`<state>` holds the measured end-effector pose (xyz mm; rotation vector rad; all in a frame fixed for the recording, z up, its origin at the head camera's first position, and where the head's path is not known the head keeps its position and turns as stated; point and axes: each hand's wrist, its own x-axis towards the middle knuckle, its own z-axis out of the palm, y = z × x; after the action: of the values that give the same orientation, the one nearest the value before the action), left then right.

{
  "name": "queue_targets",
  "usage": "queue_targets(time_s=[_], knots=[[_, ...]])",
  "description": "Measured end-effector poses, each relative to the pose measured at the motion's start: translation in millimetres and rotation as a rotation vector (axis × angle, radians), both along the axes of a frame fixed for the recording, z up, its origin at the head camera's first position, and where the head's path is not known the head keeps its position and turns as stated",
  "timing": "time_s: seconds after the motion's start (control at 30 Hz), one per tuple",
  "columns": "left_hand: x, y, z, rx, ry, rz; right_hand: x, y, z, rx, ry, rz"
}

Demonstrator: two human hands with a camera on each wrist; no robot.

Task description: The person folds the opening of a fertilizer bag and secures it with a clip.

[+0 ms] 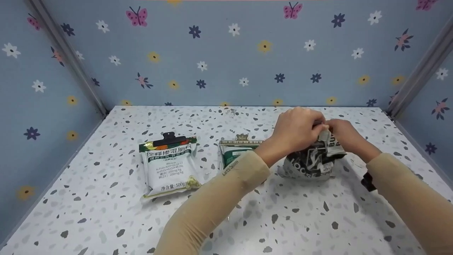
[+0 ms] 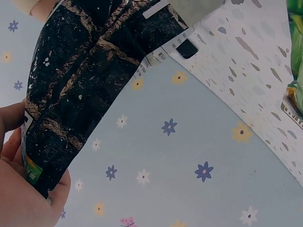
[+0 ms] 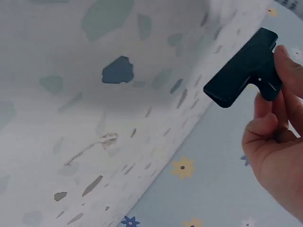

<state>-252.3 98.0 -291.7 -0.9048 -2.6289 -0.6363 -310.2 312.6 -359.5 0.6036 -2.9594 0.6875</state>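
Black-and-white crinkled plastic pouch (image 1: pixel 313 159) with white lettering stands on the white speckled terrazzo tabletop (image 1: pixel 283 219), right of centre, its top edge folded over and pinched up between both hands. Left hand (image 1: pixel 297 129) grips the folded top from the left side, fingers curled round it; the left wrist view shows the same pouch (image 2: pixel 90 80) close up, dark with brownish streaks, with the left hand (image 2: pixel 23 189) closed on its lower corner. Right hand (image 1: pixel 345 136) meets the left at the top of the pouch, fingers curled on the fold. In the right wrist view the right hand (image 3: pixel 277 142) also pinches a small black plastic binder clip (image 3: pixel 244 71) by its handle; whether the clip is biting on the pouch cannot be told.

Both forearms wear tan sleeves (image 1: pixel 219 198).

Left of the pouch lies a green-and-white bag (image 1: pixel 235 152) with a gold-edged top, partly hidden behind the left forearm. Further left, well apart, lies a white fertiliser bag (image 1: pixel 170 166) with green print and a black clip (image 1: pixel 170 136) on its top edge. Blue walls (image 1: pixel 226 56) with flower and butterfly print enclose the tabletop on three sides.
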Motion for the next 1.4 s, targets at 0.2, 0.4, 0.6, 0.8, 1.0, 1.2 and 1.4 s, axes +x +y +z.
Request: queue_targets(time_s=[0.2,0.4,0.6,0.8,1.0,1.2,1.4], knots=[[0.8,-0.2,-0.6,-0.004,-0.020,0.005,24.1,15.7,13.4,-0.185,0.001,-0.053],[0.2,-0.1,-1.2,0.001,-0.021,0.008,34.4,36.4,12.8,-0.385,-0.005,-0.116],[-2.2,-1.4,-3.8,0.027,-0.022,0.018,43.4,46.8,17.4,-0.828,-0.091,0.051],[-2.1,-1.3,-4.3,0.032,-0.018,0.010,51.0,48.5,21.1,-1.172,-0.217,0.236],[-1.7,-1.4,-4.2,0.026,-0.017,0.011,54.4,48.0,23.7,-1.129,-0.229,0.268],[-3.1,-2.9,-5.0,0.045,-0.004,-0.013,54.5,43.2,25.0,-1.019,-0.214,0.287],[-5.9,-8.3,-6.9,0.122,0.034,-0.097,54.2,37.2,25.0,-0.930,-0.191,0.275]])
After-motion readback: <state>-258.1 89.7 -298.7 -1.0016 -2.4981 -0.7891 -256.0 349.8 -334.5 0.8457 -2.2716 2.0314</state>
